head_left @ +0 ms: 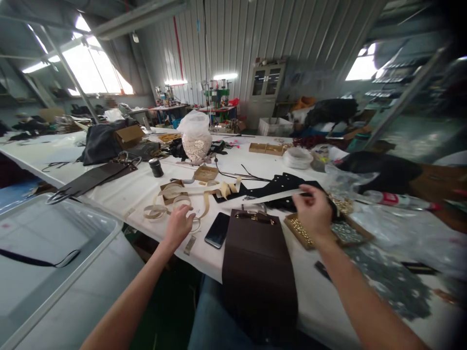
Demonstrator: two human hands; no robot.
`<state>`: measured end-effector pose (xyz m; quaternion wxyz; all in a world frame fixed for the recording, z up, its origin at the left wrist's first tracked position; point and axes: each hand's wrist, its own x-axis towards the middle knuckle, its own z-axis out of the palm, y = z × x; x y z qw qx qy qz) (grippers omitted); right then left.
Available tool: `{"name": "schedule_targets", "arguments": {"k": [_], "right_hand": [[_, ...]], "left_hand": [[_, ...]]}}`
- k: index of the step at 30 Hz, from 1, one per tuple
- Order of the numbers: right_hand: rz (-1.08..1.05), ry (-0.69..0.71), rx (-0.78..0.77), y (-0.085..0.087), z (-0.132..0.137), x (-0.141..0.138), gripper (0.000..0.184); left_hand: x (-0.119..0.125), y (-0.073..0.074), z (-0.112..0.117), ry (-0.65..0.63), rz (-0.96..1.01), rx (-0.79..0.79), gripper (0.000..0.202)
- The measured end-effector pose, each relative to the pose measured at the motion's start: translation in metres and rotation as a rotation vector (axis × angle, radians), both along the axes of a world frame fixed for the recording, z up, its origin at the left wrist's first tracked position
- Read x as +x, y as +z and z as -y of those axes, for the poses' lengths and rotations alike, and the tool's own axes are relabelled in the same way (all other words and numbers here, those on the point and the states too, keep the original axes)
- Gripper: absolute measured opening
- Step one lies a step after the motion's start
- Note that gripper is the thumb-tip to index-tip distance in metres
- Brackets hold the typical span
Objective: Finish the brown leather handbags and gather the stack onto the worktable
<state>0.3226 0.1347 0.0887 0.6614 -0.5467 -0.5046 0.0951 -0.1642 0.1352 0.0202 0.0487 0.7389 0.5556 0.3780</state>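
Observation:
My right hand is closed, pinching one end of a pale narrow strip. The strip stretches left, above black pieces with small holes. Below it, a dark brown leather panel with metal hardware at its top hangs over the table edge toward my lap. My left hand is apart from the strip, its fingers loosely spread beside coils of beige tape; whether it touches them I cannot tell. A phone lies between my left hand and the panel.
Right of the panel stand a box of gold-coloured studs and a box of silvery pieces. A bag of pale pieces and a black jar are farther back. A plastic bin is at left; a bottle lies at right.

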Motion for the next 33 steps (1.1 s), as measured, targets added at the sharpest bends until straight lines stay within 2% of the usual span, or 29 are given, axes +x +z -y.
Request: {"name": "schedule_targets", "arguments": {"k": [1, 2, 4, 5, 7, 9, 11, 13, 16, 18, 20, 22, 25, 28, 31, 33], "right_hand": [[0.198, 0.099, -0.043, -0.013, 0.015, -0.029, 0.021], [0.388, 0.264, -0.090, -0.025, 0.029, -0.060, 0.016], [0.699, 0.551, -0.194, -0.044, 0.050, -0.123, 0.016], [0.825, 0.639, -0.238, -0.051, 0.056, -0.153, 0.017], [1.015, 0.707, -0.294, -0.062, 0.055, -0.208, 0.019], [1.127, 0.724, -0.326, -0.070, 0.042, -0.253, 0.023], [1.174, 0.724, -0.352, -0.078, 0.026, -0.286, 0.028], [1.184, 0.707, -0.366, -0.085, 0.014, -0.307, 0.027], [1.189, 0.714, -0.354, -0.096, 0.011, -0.314, 0.027], [1.196, 0.788, -0.306, -0.102, 0.020, -0.307, 0.021], [1.190, 0.919, -0.189, -0.103, 0.035, -0.293, 0.015], [1.164, 1.019, -0.040, -0.097, 0.052, -0.275, 0.014], [1.136, 1.054, 0.067, -0.075, 0.076, -0.249, 0.017], [1.160, 1.088, 0.041, -0.055, 0.093, -0.229, 0.018], [1.068, 1.065, 0.006, -0.055, 0.105, -0.211, 0.019], [0.815, 0.971, -0.013, -0.061, 0.113, -0.198, 0.027]], "left_hand": [[-0.004, -0.007, 0.004, 0.019, 0.026, -0.011, 0.016], [-0.008, -0.013, 0.007, 0.039, 0.052, -0.023, 0.015], [-0.013, -0.023, 0.014, 0.074, 0.102, -0.045, 0.014], [-0.014, -0.027, 0.018, 0.084, 0.123, -0.056, 0.014], [-0.013, -0.032, 0.028, 0.085, 0.156, -0.083, 0.013], [-0.010, -0.033, 0.039, 0.070, 0.177, -0.107, 0.013], [-0.008, -0.030, 0.051, 0.066, 0.190, -0.116, 0.014], [-0.008, -0.024, 0.063, 0.078, 0.198, -0.115, 0.017], [-0.014, -0.013, 0.082, 0.078, 0.188, -0.112, 0.020], [-0.020, -0.009, 0.094, 0.043, 0.130, -0.112, 0.020], [-0.023, -0.008, 0.107, -0.015, 0.027, -0.120, 0.026], [-0.021, -0.010, 0.122, -0.097, -0.048, -0.172, 0.037], [-0.005, -0.013, 0.144, -0.238, -0.021, -0.355, 0.049], [0.023, -0.011, 0.159, -0.331, 0.062, -0.478, 0.029], [0.049, -0.008, 0.165, -0.354, 0.185, -0.492, 0.024], [0.057, -0.009, 0.167, -0.298, 0.305, -0.531, 0.031]]}}
